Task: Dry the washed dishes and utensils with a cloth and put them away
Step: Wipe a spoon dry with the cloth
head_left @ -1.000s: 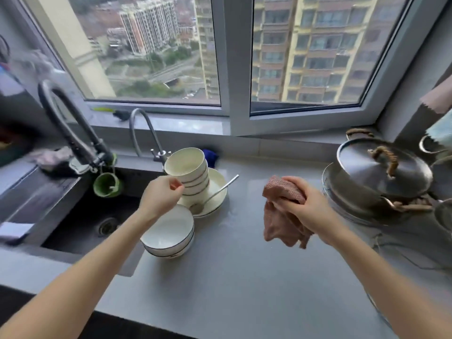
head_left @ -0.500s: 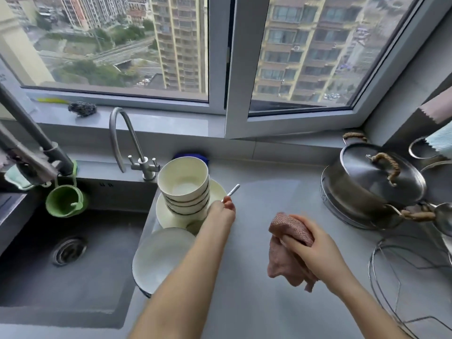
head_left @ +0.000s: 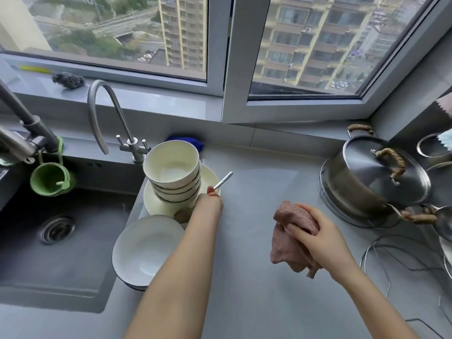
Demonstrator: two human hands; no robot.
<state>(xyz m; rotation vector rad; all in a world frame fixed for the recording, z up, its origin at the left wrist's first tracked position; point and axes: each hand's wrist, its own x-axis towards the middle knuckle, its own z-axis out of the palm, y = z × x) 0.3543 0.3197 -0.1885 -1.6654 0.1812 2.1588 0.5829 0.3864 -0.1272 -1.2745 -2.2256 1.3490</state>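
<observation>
The left hand [head_left: 208, 201] is pinching a spoon [head_left: 223, 181] lying on the plate [head_left: 159, 204] under stacked bowls [head_left: 172, 172], at ten o'clock on the desk [head_left: 256, 277]. At three o'clock, the right hand [head_left: 318, 238] is gripping a pink cloth [head_left: 288, 243].

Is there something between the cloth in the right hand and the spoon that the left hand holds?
Nothing visible. The left hand pinches the spoon handle beside the stacked bowls. The right hand holds the pink cloth. Between them lies only bare countertop.
</observation>
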